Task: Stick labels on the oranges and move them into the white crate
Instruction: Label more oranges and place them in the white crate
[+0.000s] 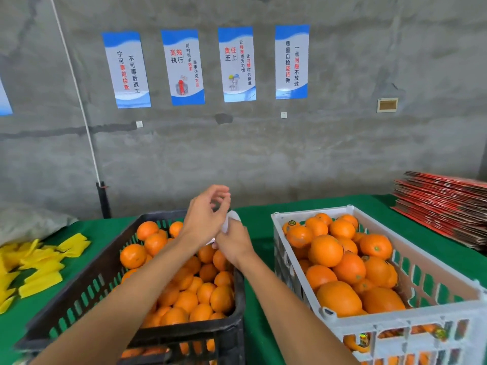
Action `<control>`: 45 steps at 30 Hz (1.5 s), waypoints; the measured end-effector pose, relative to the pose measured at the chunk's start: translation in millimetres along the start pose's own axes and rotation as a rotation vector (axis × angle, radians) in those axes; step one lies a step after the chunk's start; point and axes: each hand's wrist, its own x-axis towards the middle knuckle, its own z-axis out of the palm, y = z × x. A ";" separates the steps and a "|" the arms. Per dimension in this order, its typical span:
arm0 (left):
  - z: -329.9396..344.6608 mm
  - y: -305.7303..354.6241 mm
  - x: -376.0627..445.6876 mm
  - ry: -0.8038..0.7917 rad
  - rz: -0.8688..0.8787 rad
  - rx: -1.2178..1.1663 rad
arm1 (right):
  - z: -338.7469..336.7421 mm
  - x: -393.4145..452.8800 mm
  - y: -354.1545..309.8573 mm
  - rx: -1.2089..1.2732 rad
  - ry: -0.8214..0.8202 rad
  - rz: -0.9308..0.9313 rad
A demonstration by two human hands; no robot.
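White backing paper point(229, 223), apparently a strip of labels, is pinched in the right hand point(233, 243), whose fingers curl around its lower end above the far rim of the black crate point(79, 293). The left hand point(204, 216) reaches across from the left, its fingers loosely curled and its fingertips meeting near the top of the strip; whether they have hold of a label cannot be made out. Both bare forearms stretch forward over the black crate, which is filled with oranges point(184, 285). Just to its right stands the white crate point(421, 320), also heaped with oranges point(340, 256), one at the far left corner showing a small dark sticker point(291, 222). Both crates sit on a table point(259, 227) covered in green cloth. Yellow slips point(39, 264) lie scattered at the table's left edge beside a grey sack point(29, 222), and a stack of flattened red cartons point(445, 206) rests at the far right. Four blue-and-white posters point(205, 65) with Chinese text hang on the bare concrete wall point(369, 143) behind.
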 end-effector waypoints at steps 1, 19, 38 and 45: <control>-14.3 -17.8 -4.7 -0.005 0.000 0.057 | 2.6 1.9 -2.0 -0.045 0.001 0.010; -63.4 -59.8 -38.6 -0.269 -0.067 0.031 | 3.4 3.4 -1.8 0.155 -0.012 0.012; -62.2 -76.1 -41.3 -0.379 -0.263 -0.314 | 3.1 -3.5 -5.5 0.074 -0.032 -0.028; -62.7 -79.3 -41.5 -0.378 -0.287 -0.318 | 3.2 -4.2 -5.1 0.026 -0.057 -0.088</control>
